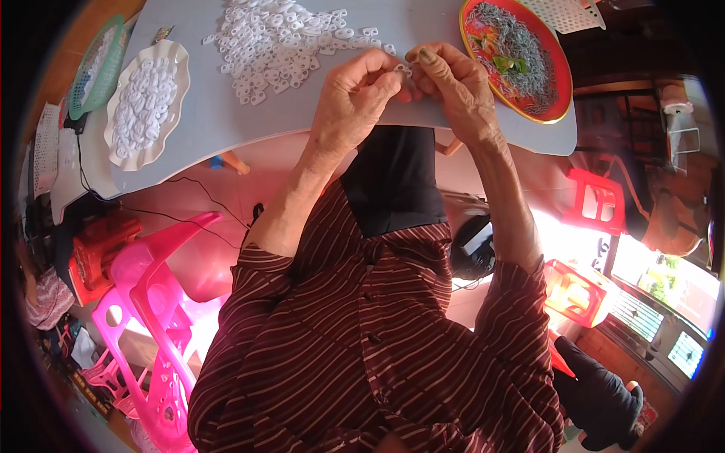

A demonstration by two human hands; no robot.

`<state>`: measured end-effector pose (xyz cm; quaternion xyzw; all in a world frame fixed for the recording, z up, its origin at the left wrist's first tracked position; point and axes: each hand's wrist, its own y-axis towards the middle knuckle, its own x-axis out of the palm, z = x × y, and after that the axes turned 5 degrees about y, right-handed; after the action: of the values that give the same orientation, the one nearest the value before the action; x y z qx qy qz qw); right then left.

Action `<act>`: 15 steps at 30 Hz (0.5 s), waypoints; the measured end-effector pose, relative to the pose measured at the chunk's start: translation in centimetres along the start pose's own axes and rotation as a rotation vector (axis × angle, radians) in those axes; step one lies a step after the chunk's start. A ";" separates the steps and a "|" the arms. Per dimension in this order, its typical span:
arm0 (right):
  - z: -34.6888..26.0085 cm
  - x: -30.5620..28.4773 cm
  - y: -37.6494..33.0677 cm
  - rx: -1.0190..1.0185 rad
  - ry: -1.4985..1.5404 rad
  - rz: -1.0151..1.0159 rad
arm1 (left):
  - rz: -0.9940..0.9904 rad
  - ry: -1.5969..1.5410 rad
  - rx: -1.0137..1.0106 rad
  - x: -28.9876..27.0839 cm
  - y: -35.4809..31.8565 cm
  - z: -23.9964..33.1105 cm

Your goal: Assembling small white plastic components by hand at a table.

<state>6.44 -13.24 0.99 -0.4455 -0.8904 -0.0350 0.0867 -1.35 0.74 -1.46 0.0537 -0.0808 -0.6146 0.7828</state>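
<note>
Well, a white piece (404, 69) (small).

Here's the table (198, 124): loose pieces (279, 47) towards the far side, dish (127, 160) to their left, tray (557, 107) right.

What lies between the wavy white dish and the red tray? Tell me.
In the head view: loose white pieces, then the left hand and the right hand.

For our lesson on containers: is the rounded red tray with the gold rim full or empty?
Partly filled: small grey pieces cover much of the red tray, but its patterned base shows in places.
</note>
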 end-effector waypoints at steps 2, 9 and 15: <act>0.4 0.0 0.0 -0.020 -0.013 -0.003 | 0.007 0.010 -0.022 -0.1 0.0 0.0; 0.6 0.9 -0.8 -0.102 -0.226 0.057 | 0.033 0.003 0.042 0.1 -0.5 0.1; 0.9 1.0 -0.6 -0.167 -0.089 0.013 | 0.016 -0.008 0.008 0.0 -0.4 0.7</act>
<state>5.28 -12.66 0.26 -0.4580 -0.8845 -0.0888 0.0098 -1.91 0.66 -0.87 0.0538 -0.0869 -0.6081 0.7872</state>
